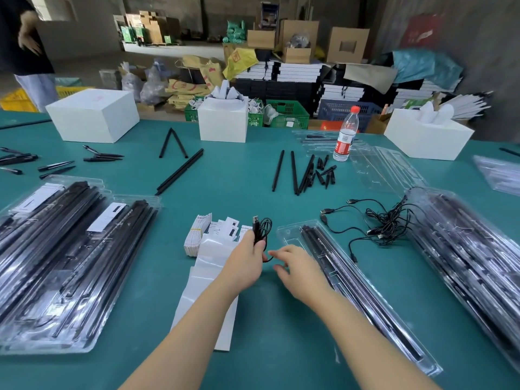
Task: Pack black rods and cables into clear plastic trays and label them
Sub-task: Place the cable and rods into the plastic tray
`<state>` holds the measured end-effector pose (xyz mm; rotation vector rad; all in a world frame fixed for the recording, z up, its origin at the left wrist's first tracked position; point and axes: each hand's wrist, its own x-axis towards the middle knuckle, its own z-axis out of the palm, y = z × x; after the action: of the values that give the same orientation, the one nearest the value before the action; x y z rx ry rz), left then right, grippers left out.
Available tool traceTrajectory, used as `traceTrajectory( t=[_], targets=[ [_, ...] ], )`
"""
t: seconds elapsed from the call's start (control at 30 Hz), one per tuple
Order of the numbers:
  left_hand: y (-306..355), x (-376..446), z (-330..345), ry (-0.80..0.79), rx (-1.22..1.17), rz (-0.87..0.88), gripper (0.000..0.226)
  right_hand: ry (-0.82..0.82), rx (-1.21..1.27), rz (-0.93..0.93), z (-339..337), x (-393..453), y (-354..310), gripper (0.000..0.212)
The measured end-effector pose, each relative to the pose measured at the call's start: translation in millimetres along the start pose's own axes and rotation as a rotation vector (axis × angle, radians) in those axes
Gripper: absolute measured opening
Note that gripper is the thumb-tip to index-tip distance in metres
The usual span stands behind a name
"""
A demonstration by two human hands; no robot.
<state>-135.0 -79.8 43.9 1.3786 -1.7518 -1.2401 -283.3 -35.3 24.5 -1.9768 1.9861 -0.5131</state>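
At lower left of the green bench (pixel 242 178), filled trays (pixel 64 249) are lying stacked. At centre, the left hand (pixel 247 263) is gripping a coiled cable (pixel 261 228). Just right, the right hand (pixel 295 266) is hovering with fingers loosely spread, beside an open tray (pixel 284 230) holding rods (pixel 332 254).

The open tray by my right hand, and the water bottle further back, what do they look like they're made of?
The open tray looks like thin clear moulded plastic, glossy: the green table shows through and its ridges catch glare. The water bottle seems to be clear plastic too, see-through, with a red cap and a red and white label, probably paper or film.
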Motion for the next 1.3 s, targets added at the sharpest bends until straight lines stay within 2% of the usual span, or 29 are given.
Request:
traceTrajectory(
  t=[0.13,0.23,0.33,0.4,0.53,0.63,0.73,0.87,0.97,1.03,1.2,1.3],
  targets=[
    [-0.4,6.6,4.2,0.04,0.194,0.082,0.017,0.116,-0.263,0.042,1.4,8.7,11.2,0.048],
    [-1.9,12.8,9.7,0.053,0.455,0.17,0.017,0.092,-0.355,0.178,0.7,8.3,27.3,0.069],
    [-6.9,19.6,17.0,0.011,0.795,0.243,0.018,0.019,-0.315,0.229,3.5,5.5,43.2,0.075],
    [-8.0,23.3,20.4,-0.029,0.947,0.28,0.019,0.034,-0.277,0.213,4.8,3.5,49.7,0.073],
    [-12.2,27.7,23.4,-0.135,1.12,0.29,0.038,0.116,-0.219,0.196,10.3,-0.4,55.8,0.07],
    [-14.4,26.8,24.8,-0.101,1.218,0.33,0.021,0.136,-0.198,0.193,12.7,-1.8,57.7,0.069],
    [-16.2,27.2,24.8,-0.116,1.241,0.342,0.023,0.143,-0.167,0.192,12.7,-2.0,57.6,0.067],
    [-15.0,26.3,26.3,-0.139,1.163,0.302,0.004,0.145,-0.134,0.207,8.4,-2.7,57.0,0.063],
    [-12.0,25.5,26.2,-0.203,0.963,0.148,0.025,0.154,-0.111,0.214,5.6,-6.5,54.5,0.059],
    [-5.5,23.6,28.0,-0.248,0.803,0.055,0.031,0.167,-0.092,0.224,4.8,-9.0,51.2,0.057],
    [3.0,13.1,45.5,-0.179,-0.025,-0.294,0.024,0.178,-0.004,0.255,6.2,-17.0,37.6,0.052],
    [1.7,6.2,54.6,-0.176,-0.226,-0.374,0.022,0.197,0.017,0.262,9.4,-21.6,30.7,0.05]
  ],
)
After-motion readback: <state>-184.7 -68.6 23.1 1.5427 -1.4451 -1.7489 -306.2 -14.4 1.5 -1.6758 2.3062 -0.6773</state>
